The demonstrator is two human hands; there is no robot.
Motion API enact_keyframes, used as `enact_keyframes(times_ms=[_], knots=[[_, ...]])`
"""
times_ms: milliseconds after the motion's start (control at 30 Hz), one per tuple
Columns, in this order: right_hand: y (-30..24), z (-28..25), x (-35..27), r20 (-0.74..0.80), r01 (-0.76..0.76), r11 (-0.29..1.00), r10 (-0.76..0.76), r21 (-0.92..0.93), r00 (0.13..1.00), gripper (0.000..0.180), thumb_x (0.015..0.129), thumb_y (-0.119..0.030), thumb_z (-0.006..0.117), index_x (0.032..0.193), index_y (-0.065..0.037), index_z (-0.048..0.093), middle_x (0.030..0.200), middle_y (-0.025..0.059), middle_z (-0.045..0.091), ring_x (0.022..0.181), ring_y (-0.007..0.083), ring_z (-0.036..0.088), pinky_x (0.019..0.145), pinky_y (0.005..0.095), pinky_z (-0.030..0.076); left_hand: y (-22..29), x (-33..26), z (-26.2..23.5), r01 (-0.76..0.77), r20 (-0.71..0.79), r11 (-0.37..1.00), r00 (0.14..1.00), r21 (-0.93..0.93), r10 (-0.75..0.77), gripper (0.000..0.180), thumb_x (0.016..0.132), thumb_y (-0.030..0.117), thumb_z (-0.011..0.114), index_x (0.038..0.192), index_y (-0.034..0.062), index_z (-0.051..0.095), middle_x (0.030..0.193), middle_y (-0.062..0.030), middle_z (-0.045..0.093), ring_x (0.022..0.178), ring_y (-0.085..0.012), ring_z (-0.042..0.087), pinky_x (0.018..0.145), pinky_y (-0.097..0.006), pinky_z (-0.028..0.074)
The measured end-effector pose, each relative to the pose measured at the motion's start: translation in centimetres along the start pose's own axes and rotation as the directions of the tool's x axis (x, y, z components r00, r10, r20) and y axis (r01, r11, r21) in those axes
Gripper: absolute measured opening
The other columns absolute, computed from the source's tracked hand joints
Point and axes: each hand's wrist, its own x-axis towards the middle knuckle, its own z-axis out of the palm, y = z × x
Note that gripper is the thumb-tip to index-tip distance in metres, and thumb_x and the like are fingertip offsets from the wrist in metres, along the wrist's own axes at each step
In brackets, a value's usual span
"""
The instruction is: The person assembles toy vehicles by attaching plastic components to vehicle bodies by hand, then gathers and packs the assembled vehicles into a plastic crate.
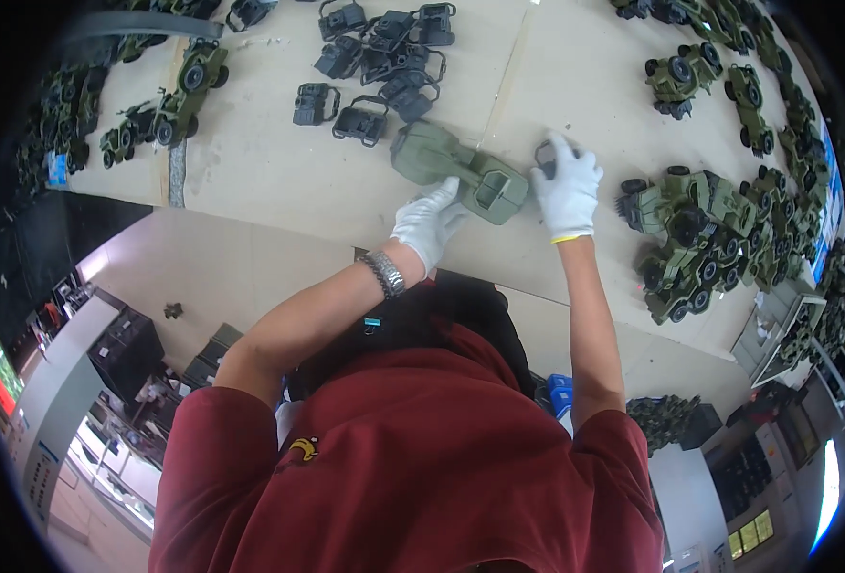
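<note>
My left hand (426,225), in a white glove, grips the near edge of a green plastic toy vehicle body (447,168). One end of this body is broad and rounded; the other is boxy with a rectangular opening. Just right of the boxy end is my right hand (570,191), also gloved in white. Its fingers are closed round a small dark grey part (545,157), mostly hidden by the glove, so its kind does not show. Beyond the green body lies a group of dark grey plastic frame-like parts (384,62), several of them heaped together.
Green toy military trucks (687,232) crowd the right side of the pale table (279,158), with more behind them (685,74). At the far left stand further green toy vehicles (186,93). The table's near edge runs close to my body, with floor (208,253) below.
</note>
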Motion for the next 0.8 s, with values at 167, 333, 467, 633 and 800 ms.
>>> enact_keyframes(times_ms=[167,333,467,633,800], knots=[[-3.0,-1.9,-1.1,0.019,0.067,0.667,-0.121,0.742,0.992,0.057,0.083,-0.012,0.074,0.138,-0.013,0.058,0.101,0.0100,0.059,0.093,0.0212,0.062,0.088,0.0334,0.051,-0.1,0.4,1.2,-0.102,-0.070,0.993,0.992,0.055,0.106,0.045,0.086,0.019,0.081,0.124,0.0089,0.059,0.113,-0.0034,0.065,0.103,-0.0181,0.062,0.092,-0.034,0.051],[-5.5,-1.0,-4.3,-0.062,0.050,0.558,0.004,0.828,0.998,0.056,0.087,-0.006,0.068,0.141,-0.011,0.056,0.112,0.0088,0.057,0.098,0.0179,0.060,0.089,0.0306,0.050,0.1,-1.0,4.0,-0.399,0.213,0.909,0.905,0.118,0.369,0.039,0.085,0.014,0.079,0.120,0.0096,0.063,0.111,-0.0014,0.066,0.098,-0.0146,0.063,0.090,-0.031,0.050],[-5.7,-4.0,-5.0,0.063,-0.054,0.239,-0.031,0.970,0.997,0.051,0.095,-0.012,0.058,0.145,-0.002,0.050,0.120,0.0071,0.057,0.110,0.0169,0.056,0.102,0.0310,0.042,2.6,-0.8,2.9,-0.107,0.420,0.993,0.904,0.041,0.080,0.036,0.089,0.013,0.065,0.125,0.0089,0.063,0.119,-0.0054,0.068,0.107,-0.0182,0.064,0.096,-0.036,0.049],[-5.2,-9.6,-5.8,-0.064,0.086,0.313,-0.082,0.946,0.995,0.050,0.089,-0.007,0.064,0.138,-0.004,0.056,0.120,0.0083,0.057,0.106,0.0185,0.057,0.096,0.0308,0.046,4.9,-4.3,3.9,0.105,0.670,0.994,0.736,0.020,-0.092,0.042,0.090,0.014,0.065,0.131,0.0084,0.058,0.125,-0.0091,0.064,0.115,-0.0229,0.061,0.097,-0.040,0.049],[-6.2,-12.3,-8.4,-0.328,0.349,0.699,-0.171,0.624,0.929,0.058,0.072,-0.006,0.075,0.129,-0.012,0.065,0.120,0.0124,0.060,0.109,0.0312,0.057,0.093,0.0397,0.048,5.6,-5.8,4.5,-0.141,0.587,0.977,0.809,0.161,0.020,0.041,0.088,0.017,0.069,0.127,0.0065,0.060,0.118,-0.0055,0.068,0.105,-0.0184,0.065,0.087,-0.036,0.053]])
